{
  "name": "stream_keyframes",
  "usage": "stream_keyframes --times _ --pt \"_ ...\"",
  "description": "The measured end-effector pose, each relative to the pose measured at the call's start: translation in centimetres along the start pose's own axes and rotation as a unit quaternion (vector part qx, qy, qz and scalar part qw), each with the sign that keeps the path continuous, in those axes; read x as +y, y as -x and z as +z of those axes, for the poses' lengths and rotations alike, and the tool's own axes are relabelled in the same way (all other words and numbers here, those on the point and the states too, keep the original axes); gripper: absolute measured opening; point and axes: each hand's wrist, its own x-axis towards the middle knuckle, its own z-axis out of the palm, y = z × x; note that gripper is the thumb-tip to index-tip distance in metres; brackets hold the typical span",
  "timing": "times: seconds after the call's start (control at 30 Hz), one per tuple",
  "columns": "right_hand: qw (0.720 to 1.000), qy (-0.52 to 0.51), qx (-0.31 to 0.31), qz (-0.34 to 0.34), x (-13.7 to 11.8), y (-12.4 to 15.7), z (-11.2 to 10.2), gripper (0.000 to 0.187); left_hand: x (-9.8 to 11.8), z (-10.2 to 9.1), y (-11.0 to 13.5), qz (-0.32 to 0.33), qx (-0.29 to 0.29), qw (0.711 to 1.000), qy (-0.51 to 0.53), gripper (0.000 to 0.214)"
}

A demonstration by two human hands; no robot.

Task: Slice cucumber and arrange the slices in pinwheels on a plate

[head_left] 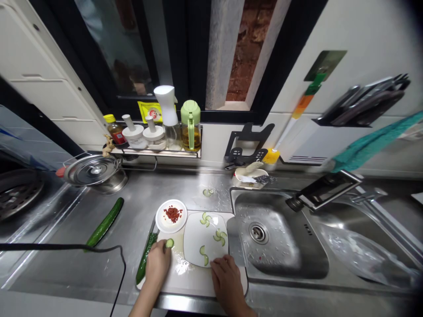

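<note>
My left hand (157, 260) is closed at the left of the cutting board (188, 281), with a cucumber slice (169, 243) at its fingertips. Beside that hand, a cut cucumber (143, 264) lies along the board's left edge. My right hand (227, 278) has its fingers curled together at the lower right rim of the white plate (194, 235); what they hold, if anything, is hidden. On the plate, thin cucumber pieces (219, 237) form small curved groups, two of them fan-like. A round white dish (161, 220) with red dried berries (173, 214) stands at the board's upper left.
A sink (274, 246) lies to the right. A whole cucumber (105, 223) and a lidded steel pot (109, 182) are at left, with a black cable (120, 259) crossing nearby. Bottles and jars (155, 137) line a rack behind. Cucumber scraps (208, 192) lie behind the board.
</note>
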Motion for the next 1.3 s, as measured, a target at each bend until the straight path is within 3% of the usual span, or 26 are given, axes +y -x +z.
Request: stream_keyframes --times 0.2,0.4,0.67,0.87,0.97,1.07,1.2,1.3 --pt "1.000 -0.006 0.017 -0.015 0.1 0.0 -0.1 0.026 -0.1 0.1 0.0 0.017 0.019 0.999 0.036 0.020" --pt "1.000 -0.018 -0.010 -0.023 0.2 0.0 0.0 0.023 0.3 -0.5 -0.2 0.013 0.028 0.998 0.056 0.014" --pt "0.994 -0.104 -0.027 -0.001 -1.6 -2.5 0.2 0.024 1.3 -1.3 -0.2 0.039 -0.051 0.978 0.198 0.014" --pt "0.952 -0.270 -0.106 0.100 -2.7 -6.2 0.4 0.036 3.9 -1.3 1.0 0.063 -0.161 0.924 0.342 0.020" --pt "0.935 -0.307 -0.141 0.111 -2.5 -7.5 0.4 0.026 5.2 -1.1 1.3 0.050 -0.225 0.890 0.393 0.025" --pt "0.921 -0.330 -0.171 0.119 -1.9 -8.2 0.0 0.011 6.1 -0.7 1.5 0.026 -0.267 0.859 0.436 0.031" --pt "0.917 -0.330 -0.181 0.136 -1.2 -8.6 -0.9 0.010 6.6 0.1 1.8 -0.015 -0.296 0.821 0.488 0.041" --pt "0.916 -0.326 -0.184 0.142 -0.9 -8.6 -1.7 0.011 6.9 0.8 2.2 -0.083 -0.323 0.786 0.521 0.047"
